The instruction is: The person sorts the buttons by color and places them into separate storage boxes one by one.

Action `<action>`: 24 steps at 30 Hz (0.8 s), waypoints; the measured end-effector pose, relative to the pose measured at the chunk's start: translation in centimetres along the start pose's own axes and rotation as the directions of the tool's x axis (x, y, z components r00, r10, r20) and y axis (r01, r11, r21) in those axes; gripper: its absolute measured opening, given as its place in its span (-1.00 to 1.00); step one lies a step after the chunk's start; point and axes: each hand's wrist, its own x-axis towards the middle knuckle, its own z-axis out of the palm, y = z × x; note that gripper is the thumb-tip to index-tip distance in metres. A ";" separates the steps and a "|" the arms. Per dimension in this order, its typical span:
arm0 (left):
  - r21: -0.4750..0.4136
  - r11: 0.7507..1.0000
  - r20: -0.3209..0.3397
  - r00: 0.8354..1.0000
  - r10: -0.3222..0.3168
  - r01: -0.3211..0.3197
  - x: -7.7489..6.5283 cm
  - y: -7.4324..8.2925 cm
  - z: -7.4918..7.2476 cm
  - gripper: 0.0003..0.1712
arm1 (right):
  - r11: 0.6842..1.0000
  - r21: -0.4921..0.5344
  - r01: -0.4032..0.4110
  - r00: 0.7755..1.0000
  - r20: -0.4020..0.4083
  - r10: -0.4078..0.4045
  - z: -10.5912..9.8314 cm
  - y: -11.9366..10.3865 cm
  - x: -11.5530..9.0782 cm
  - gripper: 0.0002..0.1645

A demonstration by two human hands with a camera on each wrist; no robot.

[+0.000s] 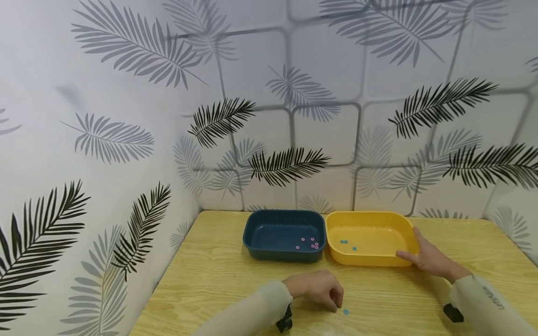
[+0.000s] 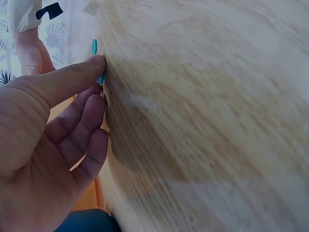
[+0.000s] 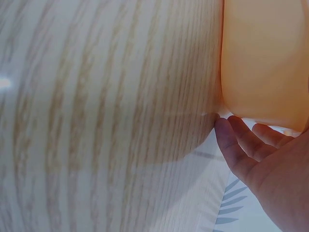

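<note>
My left hand [image 1: 317,288] is low over the table. In the left wrist view its thumb and index fingertip pinch a small blue button [image 2: 101,78], mostly hidden by the thumb. Another blue button [image 1: 346,311] lies on the wood just right of those fingertips. My right hand [image 1: 430,255] holds the front right corner of a yellow basin [image 1: 370,259], thumb at the front rim and fingers along the right side. In the right wrist view the fingers [image 3: 246,137] touch the outer wall low down. Several blue buttons [image 1: 344,241] sit inside the yellow basin.
A dark blue basin [image 1: 279,255] stands directly left of the yellow one, with several pink buttons [image 1: 312,246] in its right part. Both are on a wood-grain table [image 1: 201,270]. A leaf-patterned wall [image 1: 269,140] rises behind the table and on its left.
</note>
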 end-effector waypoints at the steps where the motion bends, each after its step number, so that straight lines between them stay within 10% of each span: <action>1: 0.002 1.000 -0.003 1.000 -0.004 0.004 0.0 -0.1 0.0 -0.96 | 1.000 -0.004 0.001 1.000 -0.001 -0.001 0.0 0.0 0.0 0.36; 24: -0.017 0.992 -0.048 0.991 -0.124 0.123 -0.2 0.2 0.2 -0.88 | 1.000 0.002 -0.003 1.000 0.002 0.003 0.0 -0.2 0.0 0.36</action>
